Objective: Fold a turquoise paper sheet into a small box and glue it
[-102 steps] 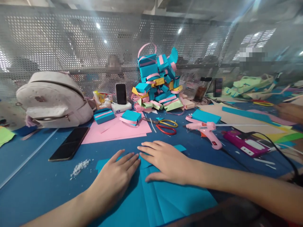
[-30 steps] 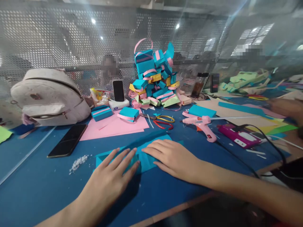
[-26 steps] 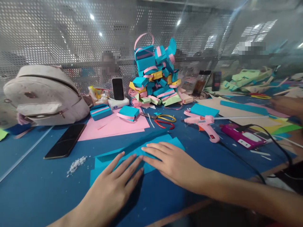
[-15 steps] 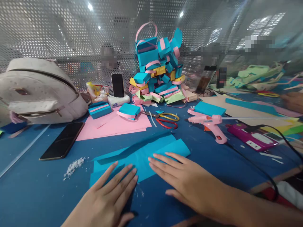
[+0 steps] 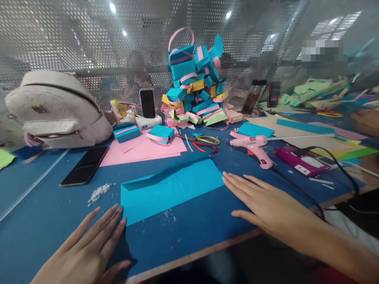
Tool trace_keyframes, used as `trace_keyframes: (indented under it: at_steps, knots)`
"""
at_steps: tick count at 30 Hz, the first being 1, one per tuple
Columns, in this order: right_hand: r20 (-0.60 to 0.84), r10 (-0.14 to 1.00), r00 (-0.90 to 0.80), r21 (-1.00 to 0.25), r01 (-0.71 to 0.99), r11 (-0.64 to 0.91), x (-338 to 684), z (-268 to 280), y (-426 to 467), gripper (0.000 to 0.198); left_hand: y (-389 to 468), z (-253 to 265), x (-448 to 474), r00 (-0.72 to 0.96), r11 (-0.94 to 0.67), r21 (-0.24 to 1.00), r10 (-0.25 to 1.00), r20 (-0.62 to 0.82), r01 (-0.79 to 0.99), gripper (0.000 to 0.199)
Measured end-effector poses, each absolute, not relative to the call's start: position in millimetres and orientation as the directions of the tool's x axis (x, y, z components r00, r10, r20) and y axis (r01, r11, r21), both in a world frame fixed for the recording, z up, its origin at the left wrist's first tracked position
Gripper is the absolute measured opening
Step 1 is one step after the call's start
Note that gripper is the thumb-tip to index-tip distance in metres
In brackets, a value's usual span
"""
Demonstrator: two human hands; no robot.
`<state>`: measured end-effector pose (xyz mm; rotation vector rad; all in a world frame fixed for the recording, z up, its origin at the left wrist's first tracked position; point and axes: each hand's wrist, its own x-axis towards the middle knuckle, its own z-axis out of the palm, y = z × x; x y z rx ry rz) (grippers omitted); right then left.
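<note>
A creased sheet of blue paper [image 5: 174, 189] lies on the table in front of me, its far long edge folded and standing up a little. My left hand [image 5: 91, 240] rests flat at the sheet's near left corner, fingers stretched out, the fingertips at its edge. On the opposite end, my right hand [image 5: 260, 201] lies with straight fingers, the tips at the paper's right edge. Neither hand grips anything. Beyond the sheet are pink paper sheets [image 5: 142, 152] with two small blue paper boxes, one box [image 5: 127, 133] at left and another box [image 5: 161, 134] beside it.
A pink glue gun [image 5: 251, 148] and a purple power strip [image 5: 302, 161] with cables lie at right. Scissors [image 5: 204, 142], a black phone [image 5: 84, 165] and white crumbs [image 5: 99, 193] are nearby. A backpack [image 5: 56, 114] and a stack of paper boxes [image 5: 195, 86] stand behind. Another person's hand [image 5: 367, 120] shows far right.
My hands have spread apart from the middle of the blue paper to its two ends. The paper's right part now lies flatter. The view has shifted slightly.
</note>
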<state>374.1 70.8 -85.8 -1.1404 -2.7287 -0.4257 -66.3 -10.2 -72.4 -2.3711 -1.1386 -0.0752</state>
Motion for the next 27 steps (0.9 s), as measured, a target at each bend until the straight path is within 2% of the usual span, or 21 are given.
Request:
trace_keyframes:
  at_steps: [3, 6, 8, 11, 13, 15, 16, 19, 21, 23, 27]
  knots:
    - [0.263, 0.703, -0.660, 0.252, 0.751, 0.610, 377.9, -86.2, 68.0, 0.063, -15.7, -69.3, -67.3, 0.657, -0.505, -0.467, 0.710, 0.253, 0.726, 0.059]
    - [0.286, 0.720, -0.632, 0.281, 0.774, 0.568, 370.7, -69.6, 67.9, 0.051, -9.9, -47.7, -58.3, 0.683, -0.516, -0.472, 0.661, 0.311, 0.715, 0.057]
    - [0.305, 0.748, -0.590, 0.259, 0.807, 0.531, 358.6, -51.4, 70.6, 0.042, 1.3, -22.9, -47.2, 0.685, -0.526, -0.454, 0.647, 0.336, 0.719, 0.053]
    - [0.353, 0.759, -0.547, 0.151, 0.834, 0.531, 330.7, -27.3, 79.2, 0.028, 28.8, 14.3, -23.7, 0.617, -0.506, -0.361, 0.707, 0.347, 0.783, 0.046]
    - [0.335, 0.694, -0.638, 0.044, 0.746, 0.665, 309.4, -19.5, 87.2, 0.027, 53.5, 27.1, -4.3, 0.554, -0.476, -0.283, 0.737, 0.388, 0.832, 0.035]
    - [0.322, 0.641, -0.697, -0.039, 0.667, 0.744, 290.6, -17.8, 95.0, 0.046, 81.5, 26.0, 15.2, 0.550, -0.525, -0.169, 0.765, 0.336, 0.834, 0.026]
    - [0.300, 0.628, -0.718, -0.074, 0.639, 0.766, 283.1, -18.1, 98.2, 0.050, 96.0, 21.1, 23.8, 0.558, -0.564, -0.072, 0.776, 0.294, 0.823, 0.024]
    - [0.206, 0.572, -0.794, -0.169, 0.547, 0.820, 271.0, -16.6, 103.8, 0.031, 137.8, 0.4, 40.1, 0.534, -0.559, 0.329, 0.828, 0.170, 0.761, 0.025]
    - [0.204, 0.525, -0.826, -0.176, 0.497, 0.850, 271.7, -11.8, 105.5, 0.017, 161.4, -9.5, 41.7, 0.539, -0.544, 0.403, 0.831, 0.138, 0.736, 0.017]
    - [0.283, 0.496, -0.821, -0.142, 0.476, 0.868, 277.8, -5.3, 107.7, 0.015, 179.1, -12.5, 37.4, 0.523, -0.518, 0.462, 0.842, 0.131, 0.720, 0.007]
    - [0.563, 0.471, -0.678, -0.078, 0.525, 0.848, 295.4, 2.1, 115.1, 0.024, 188.3, -5.6, 20.3, 0.428, -0.430, 0.587, 0.891, 0.152, 0.686, 0.025]
